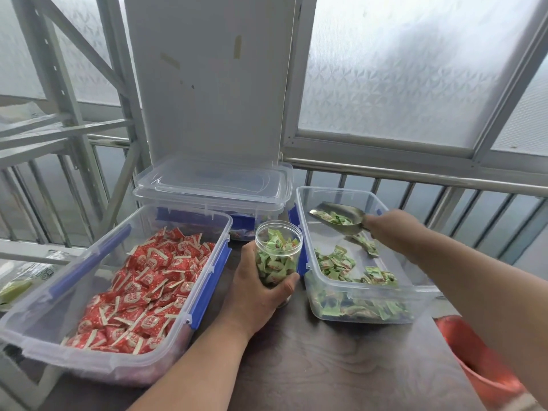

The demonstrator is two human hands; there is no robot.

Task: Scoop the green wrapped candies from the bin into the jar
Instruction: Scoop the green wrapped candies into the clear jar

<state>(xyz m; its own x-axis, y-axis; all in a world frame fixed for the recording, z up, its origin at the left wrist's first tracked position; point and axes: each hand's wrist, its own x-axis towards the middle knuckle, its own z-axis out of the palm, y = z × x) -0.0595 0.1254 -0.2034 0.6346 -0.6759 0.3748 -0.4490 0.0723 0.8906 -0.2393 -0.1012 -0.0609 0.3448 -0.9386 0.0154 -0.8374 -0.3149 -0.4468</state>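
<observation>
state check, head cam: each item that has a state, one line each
jar: lid off, mostly full of green candies, upright
left hand: grips the jar
metal scoop: loaded with green candies, held above the bin
right hand: holds the scoop's handle
green candy bin: open, sparse layer of candies left
red candy bin: open, well filled
rear container: lid on
</observation>
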